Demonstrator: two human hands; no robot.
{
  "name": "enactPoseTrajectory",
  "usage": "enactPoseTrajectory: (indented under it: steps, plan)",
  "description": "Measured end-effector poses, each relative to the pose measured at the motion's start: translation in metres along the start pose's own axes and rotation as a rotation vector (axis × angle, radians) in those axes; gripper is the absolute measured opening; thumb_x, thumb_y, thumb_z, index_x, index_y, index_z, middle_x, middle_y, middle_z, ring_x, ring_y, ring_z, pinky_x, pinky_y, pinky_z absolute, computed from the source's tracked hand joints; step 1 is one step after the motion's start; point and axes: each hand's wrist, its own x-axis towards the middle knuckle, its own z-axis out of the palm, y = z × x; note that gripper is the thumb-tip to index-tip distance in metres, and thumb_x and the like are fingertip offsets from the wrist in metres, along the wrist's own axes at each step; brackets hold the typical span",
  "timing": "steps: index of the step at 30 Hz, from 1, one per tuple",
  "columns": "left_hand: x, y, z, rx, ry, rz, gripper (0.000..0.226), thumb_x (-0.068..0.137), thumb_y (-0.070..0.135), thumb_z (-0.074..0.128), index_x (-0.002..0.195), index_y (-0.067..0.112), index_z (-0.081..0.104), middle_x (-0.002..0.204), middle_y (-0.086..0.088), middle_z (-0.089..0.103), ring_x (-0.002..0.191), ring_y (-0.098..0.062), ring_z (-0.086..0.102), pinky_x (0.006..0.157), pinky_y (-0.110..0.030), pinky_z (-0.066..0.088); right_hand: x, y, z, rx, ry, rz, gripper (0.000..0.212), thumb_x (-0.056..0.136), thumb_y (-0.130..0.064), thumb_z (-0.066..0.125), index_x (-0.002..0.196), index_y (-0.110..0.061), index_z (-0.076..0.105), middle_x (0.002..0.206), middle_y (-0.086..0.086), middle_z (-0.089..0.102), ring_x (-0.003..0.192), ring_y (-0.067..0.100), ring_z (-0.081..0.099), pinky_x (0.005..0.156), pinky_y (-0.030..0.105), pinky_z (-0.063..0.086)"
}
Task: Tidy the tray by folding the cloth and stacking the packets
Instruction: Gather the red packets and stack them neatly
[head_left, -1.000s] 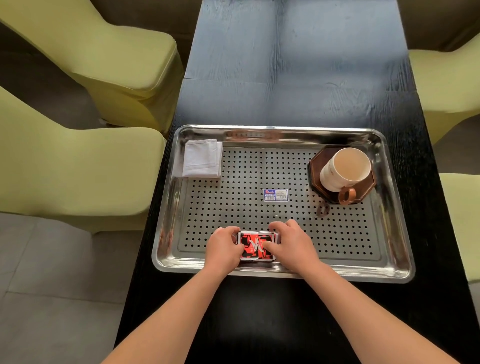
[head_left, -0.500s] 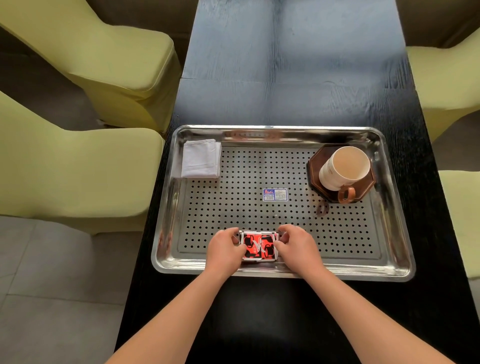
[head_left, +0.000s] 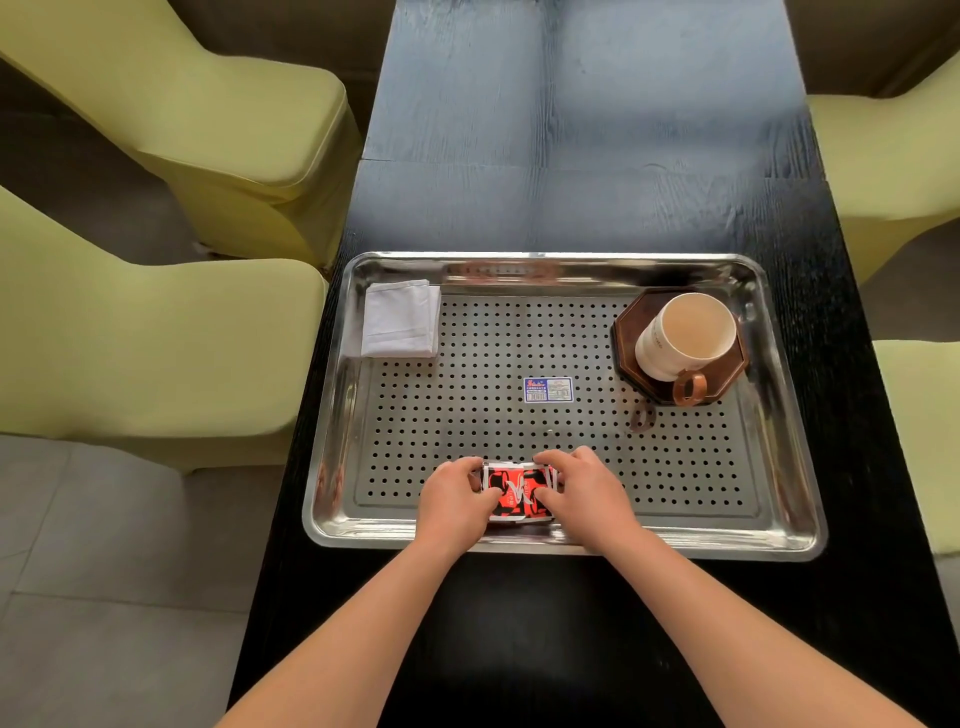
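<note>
A steel perforated tray lies on the black table. Red-and-black packets sit in a stack at the tray's near edge. My left hand grips the stack's left side and my right hand grips its right side, fingers curled over the edges. A folded white cloth lies in the tray's far-left corner.
A white mug stands on a dark octagonal coaster at the tray's far right. A small blue label is stuck mid-tray. Yellow-green chairs flank the table on both sides.
Both hands have stayed on the packet stack, with only slight shifts of fingers around its sides. Cloth and mug have not moved.
</note>
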Motion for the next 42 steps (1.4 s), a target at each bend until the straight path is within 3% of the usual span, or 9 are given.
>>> enactPoseTrajectory:
  steps: [8,13,24,37,42]
  plan:
    - [0.000,0.000,0.000,-0.001,-0.008,0.011,0.049,0.084,0.025,0.072,0.130,0.022,0.057,0.092,0.003,0.064,0.089,-0.014,0.061,0.080,-0.029,0.049,0.000,0.003,-0.002,0.009,0.019,-0.001,0.037,0.092,-0.038,0.067,0.128,-0.038,0.060,0.109,-0.003,0.052,0.097,0.015,0.057,0.077,0.028,0.047]
    - [0.004,0.005,-0.001,0.075,-0.048,0.032,0.048,0.082,0.031,0.074,0.128,0.024,0.061,0.103,-0.003,0.067,0.095,-0.017,0.062,0.083,-0.031,0.049,0.001,0.001,-0.003,-0.010,0.000,-0.013,0.035,0.092,-0.038,0.067,0.127,-0.036,0.061,0.110,-0.002,0.052,0.098,0.017,0.057,0.081,0.030,0.049]
    - [0.005,0.004,0.003,0.092,-0.019,0.016,0.042,0.086,0.029,0.073,0.126,0.023,0.060,0.105,-0.002,0.066,0.095,-0.016,0.060,0.082,-0.031,0.049,-0.003,0.006,-0.002,0.027,0.035,-0.009,0.035,0.091,-0.032,0.070,0.125,-0.034,0.062,0.103,-0.004,0.053,0.098,0.015,0.058,0.081,0.031,0.053]
    - [0.006,0.004,0.002,0.089,-0.013,0.005,0.039,0.087,0.028,0.072,0.124,0.024,0.061,0.106,-0.002,0.067,0.097,-0.017,0.060,0.080,-0.029,0.047,0.004,0.003,-0.007,0.096,0.154,0.007,0.012,0.093,-0.016,0.066,0.096,-0.020,0.077,0.095,0.000,0.066,0.094,0.019,0.062,0.083,0.032,0.051]
    - [0.004,0.002,0.003,0.068,-0.011,0.006,0.037,0.087,0.026,0.071,0.123,0.024,0.062,0.104,-0.003,0.066,0.094,-0.016,0.060,0.075,-0.026,0.042,0.009,0.000,-0.011,0.089,0.117,0.028,0.010,0.093,-0.017,0.064,0.098,-0.015,0.073,0.099,0.000,0.072,0.097,0.019,0.064,0.087,0.035,0.052]
